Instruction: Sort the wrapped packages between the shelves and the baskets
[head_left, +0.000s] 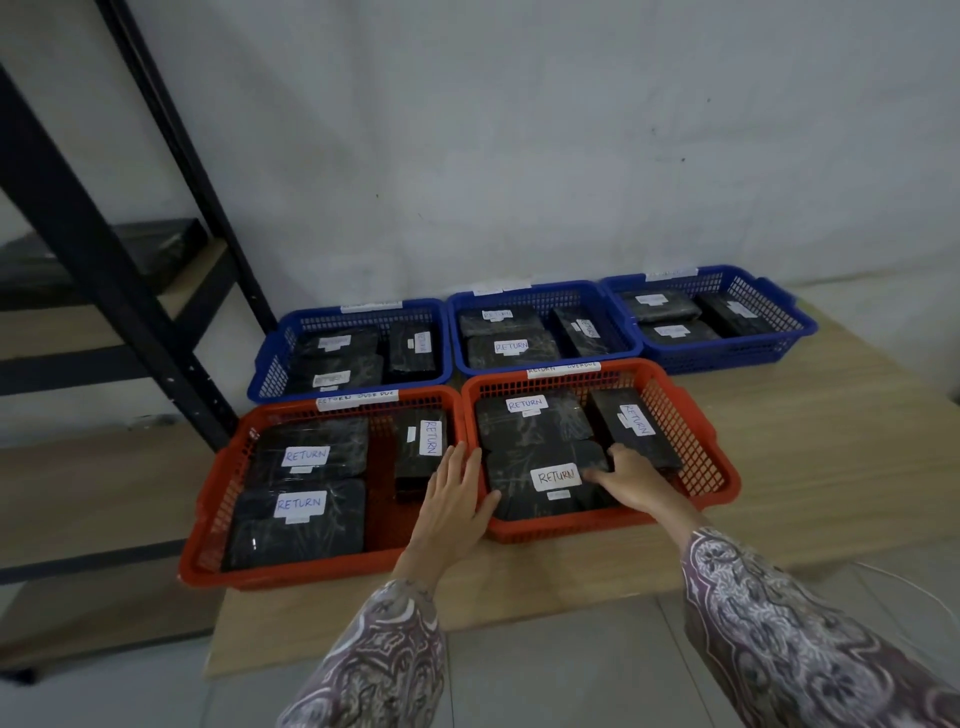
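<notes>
A black wrapped package (519, 501) labelled RETURN lies at the front of the right red basket (702, 447). My right hand (635, 478) curls over its right edge, thumb on top. My left hand (457, 499) rests flat with fingers spread on the rim between the two red baskets, and its thumb touches the package's left edge. Two more RETURN packages lie in this basket, one behind (530, 428) and one at the right (631, 428). The left red basket (218, 501) holds three RETURN packages.
Three blue baskets (270, 364) (457, 332) (800, 325) with black packages stand in a row behind, against the white wall. All baskets sit on a wooden board (810, 441) on the tiled floor. A black shelf frame (104, 270) with a dark package (156, 244) stands at the left.
</notes>
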